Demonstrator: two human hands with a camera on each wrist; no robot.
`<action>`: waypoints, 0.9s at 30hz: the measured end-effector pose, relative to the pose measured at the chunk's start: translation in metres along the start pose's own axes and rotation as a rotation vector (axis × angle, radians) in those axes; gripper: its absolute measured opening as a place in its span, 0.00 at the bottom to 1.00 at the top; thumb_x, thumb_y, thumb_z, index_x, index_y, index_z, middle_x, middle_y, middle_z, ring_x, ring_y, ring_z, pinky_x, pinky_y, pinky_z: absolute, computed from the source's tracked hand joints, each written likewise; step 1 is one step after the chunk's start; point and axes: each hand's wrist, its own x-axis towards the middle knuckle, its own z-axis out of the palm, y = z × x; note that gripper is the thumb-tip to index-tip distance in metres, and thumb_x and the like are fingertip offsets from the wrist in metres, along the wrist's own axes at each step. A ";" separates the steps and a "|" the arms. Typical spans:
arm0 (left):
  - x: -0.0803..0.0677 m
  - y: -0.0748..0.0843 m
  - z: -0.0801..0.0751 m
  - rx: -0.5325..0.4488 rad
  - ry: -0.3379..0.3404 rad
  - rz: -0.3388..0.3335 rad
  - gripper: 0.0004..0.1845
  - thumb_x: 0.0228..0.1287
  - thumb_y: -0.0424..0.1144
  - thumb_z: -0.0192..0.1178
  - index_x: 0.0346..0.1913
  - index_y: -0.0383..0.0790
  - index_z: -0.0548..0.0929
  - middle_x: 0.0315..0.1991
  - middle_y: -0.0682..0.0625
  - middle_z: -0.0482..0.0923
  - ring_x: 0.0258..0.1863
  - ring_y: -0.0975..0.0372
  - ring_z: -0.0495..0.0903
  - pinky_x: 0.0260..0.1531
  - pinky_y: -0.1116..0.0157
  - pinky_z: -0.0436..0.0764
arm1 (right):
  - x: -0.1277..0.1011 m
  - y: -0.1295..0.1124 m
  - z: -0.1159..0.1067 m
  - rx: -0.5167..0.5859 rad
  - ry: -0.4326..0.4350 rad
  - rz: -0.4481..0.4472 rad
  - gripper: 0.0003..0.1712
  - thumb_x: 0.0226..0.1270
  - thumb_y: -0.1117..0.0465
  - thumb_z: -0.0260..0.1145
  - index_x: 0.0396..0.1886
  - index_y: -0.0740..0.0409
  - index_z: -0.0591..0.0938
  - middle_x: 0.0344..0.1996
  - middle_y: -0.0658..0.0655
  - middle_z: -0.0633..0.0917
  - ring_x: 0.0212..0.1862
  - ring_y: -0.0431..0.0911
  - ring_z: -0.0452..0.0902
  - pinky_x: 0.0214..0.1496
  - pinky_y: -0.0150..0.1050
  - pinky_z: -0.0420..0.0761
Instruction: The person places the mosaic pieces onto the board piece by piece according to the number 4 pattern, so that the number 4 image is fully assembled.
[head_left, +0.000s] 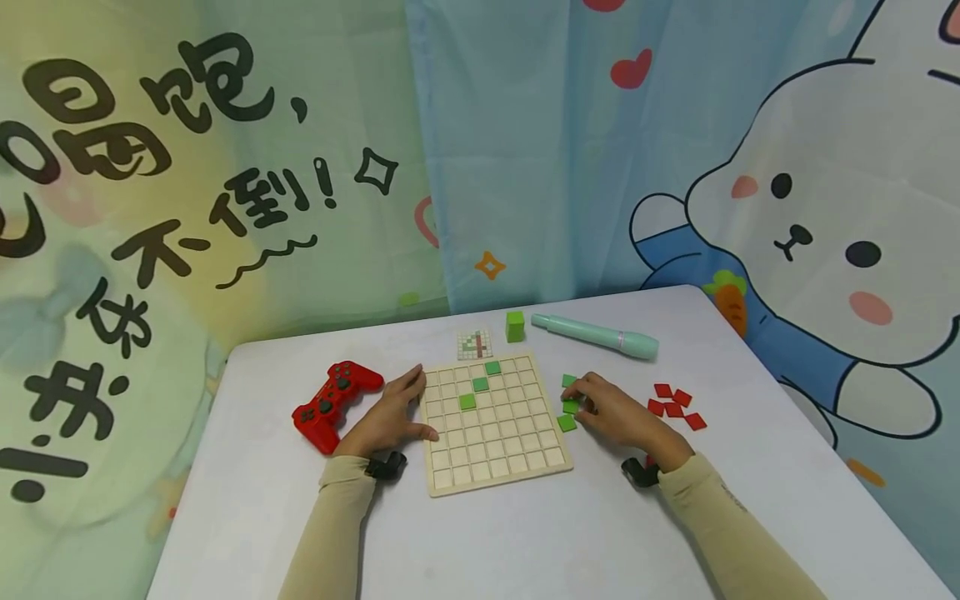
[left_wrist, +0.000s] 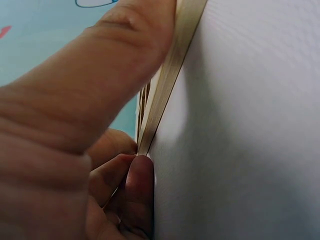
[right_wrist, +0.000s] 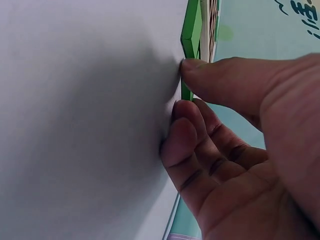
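My left hand (head_left: 390,419) rests against the left side of a square wooden grid board (head_left: 495,467). Its thumb (left_wrist: 125,55) lies over the board's edge and the other fingertips touch that side. Three green tiles sit in a diagonal on the grid, the lowest being a green tile (head_left: 468,402). Just off the board's right side, my right hand (head_left: 618,417) pinches a flat green tile (right_wrist: 187,94) between thumb and fingers, low at the tabletop. Another green tile (head_left: 566,423) lies near the board's edge, and one more green tile (head_left: 569,380) is behind the fingertips.
Several red tiles (head_left: 672,410) lie right of my right hand, with another red piece partly hidden by the wrist. A red game controller (head_left: 330,408) is at left. Behind the board stand a small pattern card (head_left: 474,344), a green block (head_left: 514,327) and a mint-coloured pen-like cylinder (head_left: 592,333).
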 end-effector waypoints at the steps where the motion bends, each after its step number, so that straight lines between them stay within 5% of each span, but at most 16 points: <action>1: 0.000 0.000 0.000 0.000 0.000 0.000 0.63 0.54 0.48 0.83 0.85 0.33 0.54 0.89 0.41 0.44 0.87 0.40 0.47 0.82 0.44 0.63 | 0.001 0.000 0.000 -0.002 0.001 0.001 0.17 0.73 0.67 0.70 0.59 0.56 0.83 0.50 0.55 0.82 0.49 0.44 0.79 0.56 0.46 0.86; 16: -0.001 0.001 -0.001 -0.035 0.001 0.003 0.62 0.55 0.47 0.83 0.84 0.32 0.55 0.89 0.41 0.44 0.87 0.39 0.46 0.82 0.43 0.62 | 0.006 0.003 -0.012 0.010 0.036 0.061 0.20 0.75 0.66 0.69 0.64 0.58 0.80 0.54 0.59 0.82 0.49 0.47 0.80 0.56 0.48 0.85; 21: 0.000 0.000 -0.001 -0.037 0.003 -0.004 0.62 0.55 0.47 0.83 0.85 0.33 0.54 0.89 0.42 0.44 0.88 0.40 0.46 0.83 0.44 0.62 | 0.015 0.011 -0.014 -0.009 0.091 0.149 0.19 0.75 0.65 0.69 0.62 0.61 0.79 0.56 0.64 0.81 0.53 0.54 0.81 0.60 0.55 0.85; 27: 0.000 -0.001 0.000 -0.007 0.008 0.002 0.63 0.53 0.47 0.84 0.85 0.33 0.54 0.89 0.42 0.44 0.87 0.40 0.47 0.82 0.44 0.62 | 0.022 0.015 -0.012 -0.037 0.057 0.199 0.18 0.75 0.63 0.69 0.59 0.65 0.81 0.52 0.65 0.80 0.52 0.54 0.80 0.62 0.56 0.84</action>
